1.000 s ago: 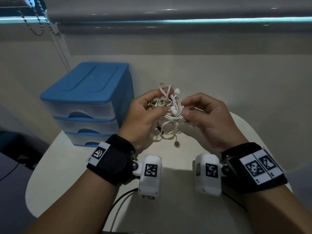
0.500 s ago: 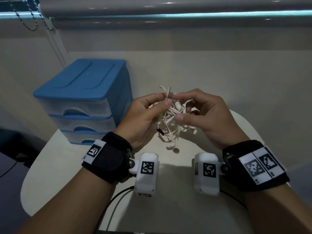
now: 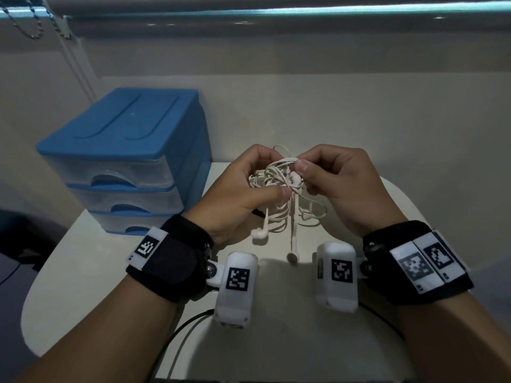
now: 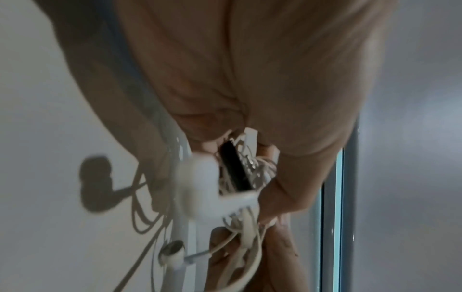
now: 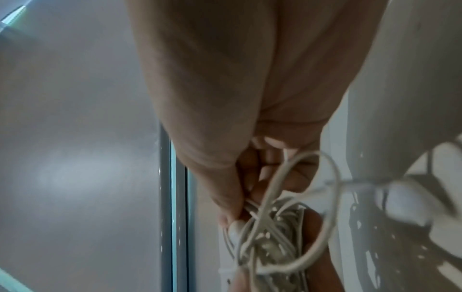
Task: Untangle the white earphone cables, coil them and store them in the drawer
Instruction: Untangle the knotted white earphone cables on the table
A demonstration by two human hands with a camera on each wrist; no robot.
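Note:
A knot of white earphone cables (image 3: 278, 179) hangs between both hands above the white table (image 3: 91, 261). My left hand (image 3: 249, 189) grips the left side of the tangle, thumb pressed onto it. My right hand (image 3: 329, 178) pinches strands at the top right. Two earbuds (image 3: 260, 233) dangle below on loose leads. The left wrist view shows an earbud (image 4: 200, 187) and a small black part among the cables. In the right wrist view, looped cables (image 5: 272, 223) lie under my fingertips. The blue drawer unit (image 3: 124, 161) stands at the left, its drawers closed.
The drawer unit has three translucent drawers stacked under a blue top. A wall and a window blind with a bead chain (image 3: 25, 26) lie behind the table. Dark cables (image 3: 182, 324) run off the table's near edge.
Both hands have shifted their hold on the tangle. The bundle has loosened, and two earbuds now hang lower on longer leads. The right hand moved up to the top strands.

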